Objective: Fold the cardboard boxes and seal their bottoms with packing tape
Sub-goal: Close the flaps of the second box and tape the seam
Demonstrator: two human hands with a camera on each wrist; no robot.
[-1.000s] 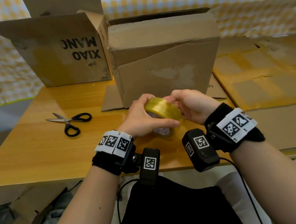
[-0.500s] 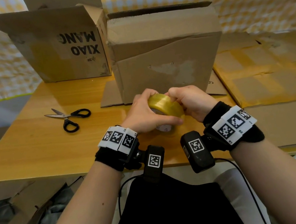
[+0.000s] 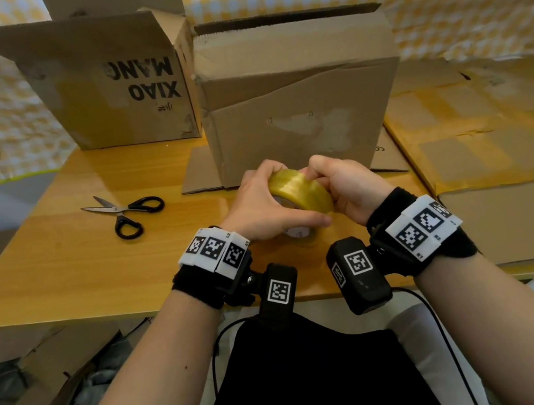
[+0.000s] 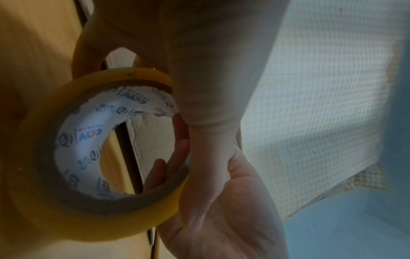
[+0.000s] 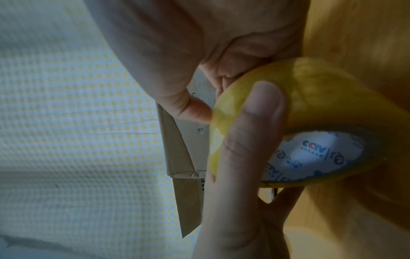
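We are holding the roll of packing tape (image 3: 300, 192) in both hands just above the wooden table (image 3: 60, 268), in front of the plain cardboard box (image 3: 298, 93) standing on its flaps. Our left hand (image 3: 264, 208) is curling round the roll, thumb lying across its near side. Our right hand (image 3: 348, 186) is closing on the roll's outer face, fingertips bearing on the film as if hunting for the loose end.

We are judging that the end may be lying flush with the yellowish film and so be hard to catch; a nail picking at it could split off a narrow sliver instead of the full width. A freed end could also fold back and stick to itself or to our fingers.

The head view is showing the printed box (image 3: 123, 81) and the scissors (image 3: 127, 213) to the left, both absent from the wrist views. The wrist views are showing the printed white core (image 4: 88, 140) and the thumb (image 5: 250, 133) pressed on the film.
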